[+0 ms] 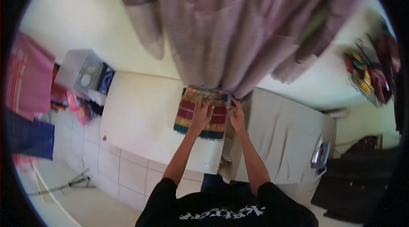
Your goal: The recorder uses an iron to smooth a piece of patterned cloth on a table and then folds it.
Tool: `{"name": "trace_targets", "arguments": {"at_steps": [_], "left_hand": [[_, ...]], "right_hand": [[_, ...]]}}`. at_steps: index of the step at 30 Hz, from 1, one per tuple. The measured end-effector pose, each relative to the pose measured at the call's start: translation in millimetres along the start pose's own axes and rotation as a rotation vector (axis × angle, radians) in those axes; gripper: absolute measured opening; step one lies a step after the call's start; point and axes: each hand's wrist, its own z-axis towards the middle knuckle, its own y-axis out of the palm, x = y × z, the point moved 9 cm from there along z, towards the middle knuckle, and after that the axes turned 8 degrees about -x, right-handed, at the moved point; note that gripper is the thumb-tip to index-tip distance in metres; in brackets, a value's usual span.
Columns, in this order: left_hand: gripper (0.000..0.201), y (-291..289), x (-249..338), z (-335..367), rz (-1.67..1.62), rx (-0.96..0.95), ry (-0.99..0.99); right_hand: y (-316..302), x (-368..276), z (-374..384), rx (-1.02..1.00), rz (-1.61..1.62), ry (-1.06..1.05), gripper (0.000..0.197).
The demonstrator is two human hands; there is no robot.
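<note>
A folded patterned cloth in maroon, gold and dark green lies on the white tabletop, close to the wall. My left hand rests flat on top of it, fingers stretched toward its far edge. At the cloth's far right corner is my right hand, its thumb and fingers closed on the edge there. How many layers they pinch is too small to make out.
Long mauve garments hang on the wall just beyond the cloth. To the right, a grey-covered board carries a clothes iron. A clear plastic box stands left of the table; a black tripod is on the tiled floor.
</note>
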Motion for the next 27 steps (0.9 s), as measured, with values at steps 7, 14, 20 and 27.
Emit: {"name": "trace_targets", "arguments": {"at_steps": [7,14,20,27], "left_hand": [[0.033,68,153,35,-0.785,-0.273,0.096],[0.034,195,339,-28,-0.927,-0.739,0.138],[0.032,305,499,-157,-0.916,-1.155,0.274],[0.028,375,633,-334,-0.874,-1.596,0.445]], "right_hand": [[-167,-27,-84,0.371,0.395,0.118,0.042],[-315,-18,-282,0.802,0.503,0.169,0.036],[-389,-11,-487,1.143,0.448,0.176,0.030],[-408,-44,-725,1.656,0.303,0.199,0.022]]}}
